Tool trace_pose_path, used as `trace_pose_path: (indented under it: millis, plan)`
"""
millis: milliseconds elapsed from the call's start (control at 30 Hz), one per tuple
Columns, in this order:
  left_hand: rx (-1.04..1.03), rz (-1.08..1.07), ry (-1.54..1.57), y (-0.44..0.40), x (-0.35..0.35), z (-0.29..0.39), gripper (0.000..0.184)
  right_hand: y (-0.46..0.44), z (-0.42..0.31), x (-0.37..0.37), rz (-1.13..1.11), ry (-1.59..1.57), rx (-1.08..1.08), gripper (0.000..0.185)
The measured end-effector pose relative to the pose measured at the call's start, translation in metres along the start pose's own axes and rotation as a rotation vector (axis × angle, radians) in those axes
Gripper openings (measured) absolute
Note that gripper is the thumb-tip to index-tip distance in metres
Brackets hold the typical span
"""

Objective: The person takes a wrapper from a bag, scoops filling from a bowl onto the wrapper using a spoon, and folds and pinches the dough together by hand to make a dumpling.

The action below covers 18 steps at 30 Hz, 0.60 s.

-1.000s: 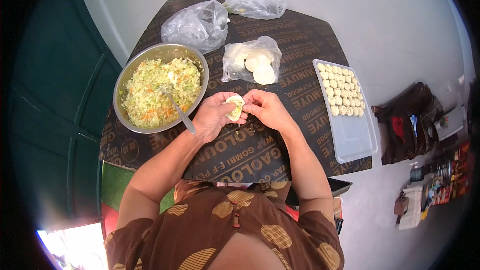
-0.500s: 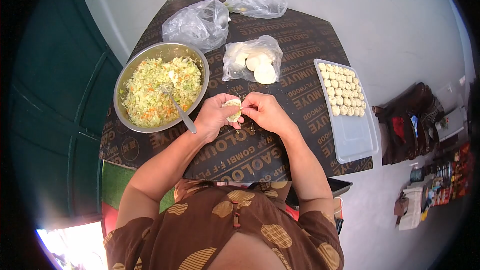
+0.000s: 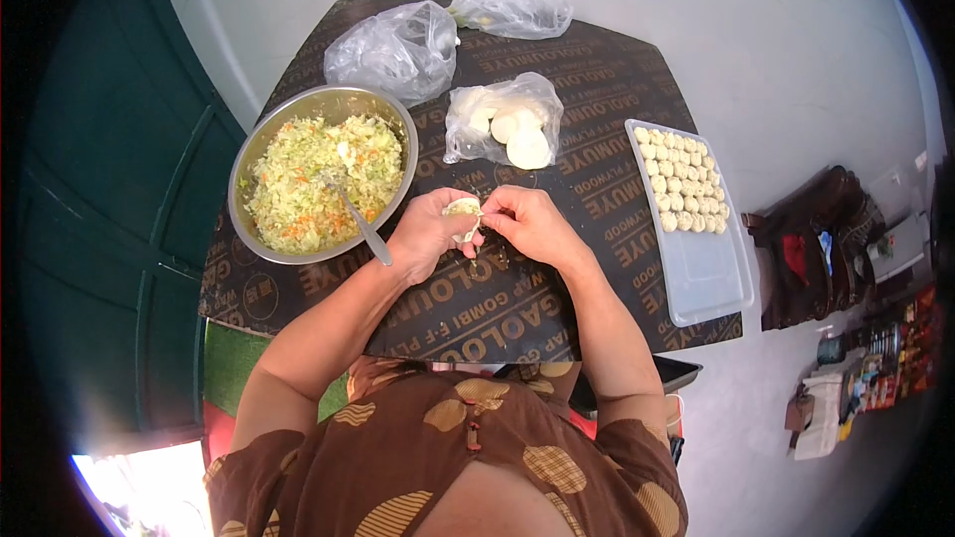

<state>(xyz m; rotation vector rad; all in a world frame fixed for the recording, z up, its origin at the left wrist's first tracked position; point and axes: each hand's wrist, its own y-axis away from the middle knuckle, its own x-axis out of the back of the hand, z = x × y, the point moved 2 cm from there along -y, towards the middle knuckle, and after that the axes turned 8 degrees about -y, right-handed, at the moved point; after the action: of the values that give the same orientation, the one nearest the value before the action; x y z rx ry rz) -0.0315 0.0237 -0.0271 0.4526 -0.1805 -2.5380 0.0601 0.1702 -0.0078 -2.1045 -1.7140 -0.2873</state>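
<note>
My left hand (image 3: 426, 234) holds a small round dough wrapper (image 3: 462, 211) with some filling showing in it, over the middle of the dark table. The fingertips of my right hand (image 3: 527, 222) pinch the wrapper's right edge. To the left stands a metal bowl (image 3: 239, 201) of chopped vegetable filling (image 3: 308, 179), and a spoon (image 3: 366, 229) leans in it with its handle toward my left wrist. Just beyond my hands lies a clear bag (image 3: 468, 129) with pale round wrappers (image 3: 527, 147) in it and at its mouth.
On the right of the table (image 3: 597, 288) is a plastic tray (image 3: 706, 278) with rows of small pleated dumplings (image 3: 681, 179) in its far part. Two clear plastic bags (image 3: 393, 50) (image 3: 512, 13) lie at the back. Dark bags (image 3: 816, 249) are on the far right.
The wrapper has turned a little and its edge is more gathered between my fingers. My right hand has shifted slightly left, staying at the wrapper's edge.
</note>
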Motion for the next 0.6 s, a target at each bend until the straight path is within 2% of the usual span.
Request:
trace_pose_path:
  millis: [333, 600]
  plan:
    - [-0.004, 0.023, 0.010, -0.002, 0.001, -0.003, 0.021, 0.001, -0.004, -0.001, -0.010, 0.080, 0.052, 0.010]
    - [-0.117, 0.122, -0.287, -0.001, -0.001, -0.005, 0.010, 0.003, -0.012, -0.006, -0.014, 0.265, 0.215, 0.006]
